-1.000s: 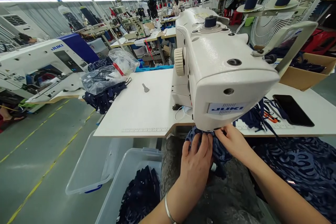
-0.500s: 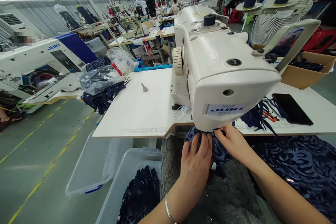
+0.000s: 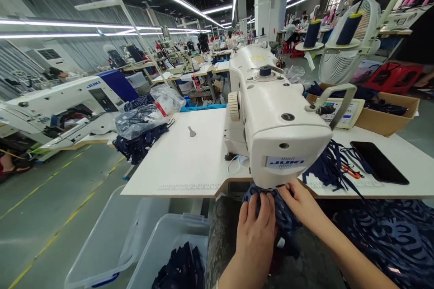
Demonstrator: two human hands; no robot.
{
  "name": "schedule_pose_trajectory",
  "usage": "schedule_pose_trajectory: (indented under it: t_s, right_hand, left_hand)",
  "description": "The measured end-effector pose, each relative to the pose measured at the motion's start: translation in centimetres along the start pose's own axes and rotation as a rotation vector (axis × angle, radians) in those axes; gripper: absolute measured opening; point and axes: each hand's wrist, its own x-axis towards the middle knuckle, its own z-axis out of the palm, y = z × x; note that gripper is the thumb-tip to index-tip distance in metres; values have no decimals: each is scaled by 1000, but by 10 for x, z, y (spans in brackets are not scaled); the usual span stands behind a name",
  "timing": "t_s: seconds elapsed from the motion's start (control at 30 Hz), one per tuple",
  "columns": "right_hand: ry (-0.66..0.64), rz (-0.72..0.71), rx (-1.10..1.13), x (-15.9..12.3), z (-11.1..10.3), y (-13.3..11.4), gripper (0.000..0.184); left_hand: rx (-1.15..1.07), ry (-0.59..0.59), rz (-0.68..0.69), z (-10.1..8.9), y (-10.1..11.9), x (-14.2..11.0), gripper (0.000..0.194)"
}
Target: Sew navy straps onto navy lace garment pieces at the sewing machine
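Note:
A white JUKI sewing machine [image 3: 274, 122] stands on a white table [image 3: 190, 162]. Under its front end lies navy lace fabric [image 3: 283, 212]. My left hand [image 3: 256, 226] lies flat on this fabric with fingers stretched toward the machine. My right hand [image 3: 300, 201] is right beside it, fingers pinching the fabric just below the machine head. More of the navy lace [image 3: 389, 235] spreads over my lap to the right.
Navy straps [image 3: 327, 167], orange snips [image 3: 351, 170] and a black phone [image 3: 379, 161] lie on the table's right. A plastic bag of dark pieces [image 3: 142, 119] sits far left. Clear bins [image 3: 159, 248] stand on the floor below. A cardboard box [image 3: 389, 117], fan and thread cones are behind.
The camera has tilted upward and back, so the machine and hands sit lower in view. Both hands stay on the fabric under the machine head.

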Motion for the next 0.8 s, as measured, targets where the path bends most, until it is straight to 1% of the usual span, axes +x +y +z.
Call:
schedule_pose_trajectory:
  t_s: [0.07, 0.13, 0.23, 0.3, 0.37, 0.47, 0.57, 0.63, 0.67, 0.73, 0.77, 0.8]
  right_hand:
    - [21, 1, 72, -1, 1, 5, 26]
    - [48, 33, 139, -2, 2, 11, 30]
    - [43, 167, 235, -5, 4, 23, 37]
    - [-37, 261, 307, -8, 5, 32, 44]
    - [-169, 295, 358, -11, 6, 40, 50]
    - [-312, 252, 382, -18, 6, 47, 49]
    - [-363, 198, 430, -23, 5, 47, 41]
    - [-331, 195, 466, -25, 3, 47, 40]
    - [-286, 206, 478, -24, -1, 47, 40]
    - [-165, 228, 494, -24, -12, 48, 41]
    - [-98, 241, 505, -26, -20, 48, 41]
    - [-30, 249, 509, -28, -28, 46, 41]
  left_hand:
    - [10, -1, -13, 0, 1, 0, 37]
    - [13, -6, -16, 0, 2, -1, 36]
    - [10, 12, -32, 4, 5, -3, 35]
    - [4, 12, -37, 7, 7, -5, 37]
    - [0, -5, -18, 8, 7, -4, 38]
    - [5, -23, 32, 5, 5, -2, 39]
    - [28, -14, 64, 2, 2, -1, 39]
    - [20, -30, 81, 1, -1, -1, 45]
    - [-2, -38, 90, 1, -3, -1, 54]
    - [-88, -28, 109, 1, -8, -2, 78]
    - [-162, -2, 112, 0, -10, -3, 87]
    - [-263, 27, 104, -1, -11, -5, 92]
